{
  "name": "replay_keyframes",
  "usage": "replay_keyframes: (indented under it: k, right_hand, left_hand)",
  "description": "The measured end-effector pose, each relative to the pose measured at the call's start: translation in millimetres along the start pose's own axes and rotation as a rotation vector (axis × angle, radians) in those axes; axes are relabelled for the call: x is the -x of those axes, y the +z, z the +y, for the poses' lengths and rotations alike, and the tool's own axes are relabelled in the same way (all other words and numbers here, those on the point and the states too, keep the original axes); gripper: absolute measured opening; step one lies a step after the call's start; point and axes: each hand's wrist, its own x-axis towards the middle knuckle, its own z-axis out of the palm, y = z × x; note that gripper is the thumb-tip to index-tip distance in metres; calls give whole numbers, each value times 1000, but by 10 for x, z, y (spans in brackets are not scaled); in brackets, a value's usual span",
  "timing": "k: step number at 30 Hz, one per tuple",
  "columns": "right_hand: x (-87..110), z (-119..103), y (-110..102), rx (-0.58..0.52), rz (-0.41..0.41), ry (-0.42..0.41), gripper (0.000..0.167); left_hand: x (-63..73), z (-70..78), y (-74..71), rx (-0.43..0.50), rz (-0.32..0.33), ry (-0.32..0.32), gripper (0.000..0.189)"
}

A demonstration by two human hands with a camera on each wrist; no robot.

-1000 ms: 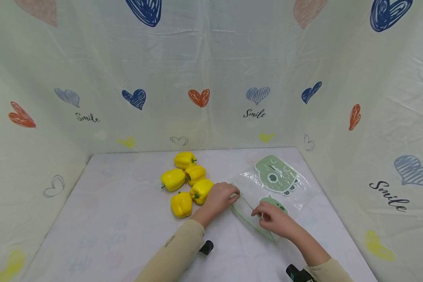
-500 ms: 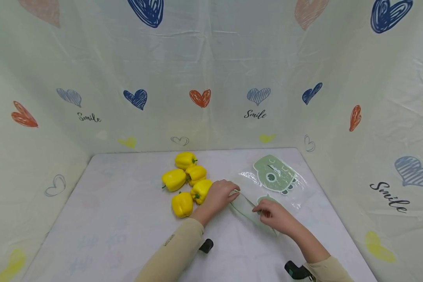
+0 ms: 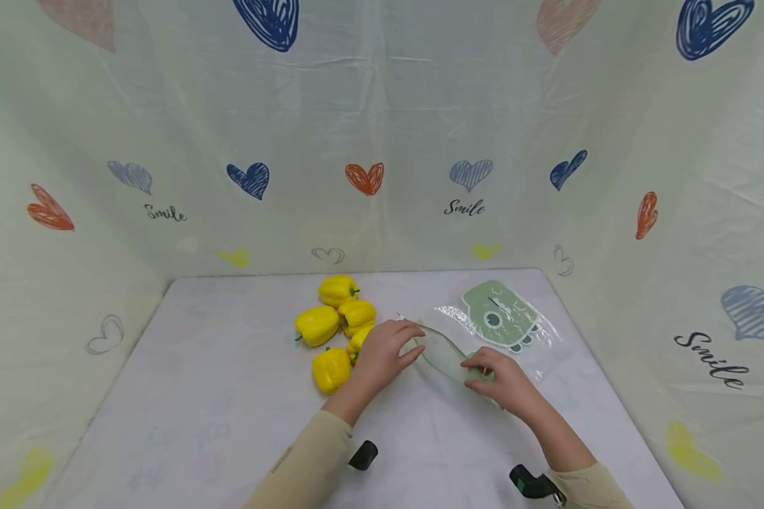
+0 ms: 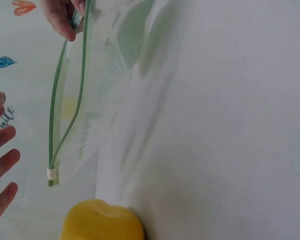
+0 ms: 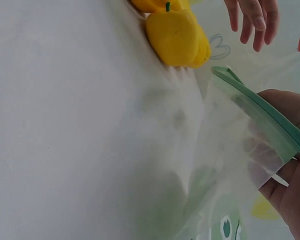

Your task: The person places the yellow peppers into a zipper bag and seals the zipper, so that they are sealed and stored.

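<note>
My right hand (image 3: 503,378) grips a clear zip bag (image 3: 442,357) by its green-edged mouth. In the left wrist view the two green zip strips stand apart, so the bag (image 4: 100,85) is unzipped, with a white slider (image 4: 52,174) at one end. My left hand (image 3: 387,350) is beside the bag's far end; in the left wrist view its fingers (image 4: 4,162) are spread and hold nothing. Yellow bell peppers (image 3: 331,370) sit just left of that hand, which partly hides one of them.
Another clear bag (image 3: 499,314) with a green cartoon print lies flat on the white table (image 3: 216,396), at the back right. Heart-printed curtains (image 3: 414,240) surround the table. A black wrist camera (image 3: 363,456) sticks out by the left forearm.
The bag's mouth has been lifted and spread wider. My left hand has let go of its edge and shifted slightly back and left; my right hand still holds the bag.
</note>
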Motion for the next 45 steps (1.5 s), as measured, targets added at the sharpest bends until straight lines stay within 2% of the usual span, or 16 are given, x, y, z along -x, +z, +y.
replay_keyframes:
  k: [6,13,22,28,38,45]
  right_hand:
    - [-43,-6,19,47,86,7,38]
    - [-98,-46,27,63,98,84,45]
    - [-172,-62,86,-41,125,160,52]
    - [-197,-91,116,-76,131,178,54]
    - [-208,-91,186,-125,130,198,57]
    - [-222,-97,244,-128,113,208,58]
  left_hand:
    - [143,-61,-130,8,15,-82,27]
    - [328,-157,-239,-26,0,-153,35]
    - [621,-374,-331,-12,68,-212,50]
    - [842,-509,-395,19,105,-293,64]
    - [1066,-641,-382,67,12,-477,78]
    - [1161,-696,-355,80,-12,-553,83]
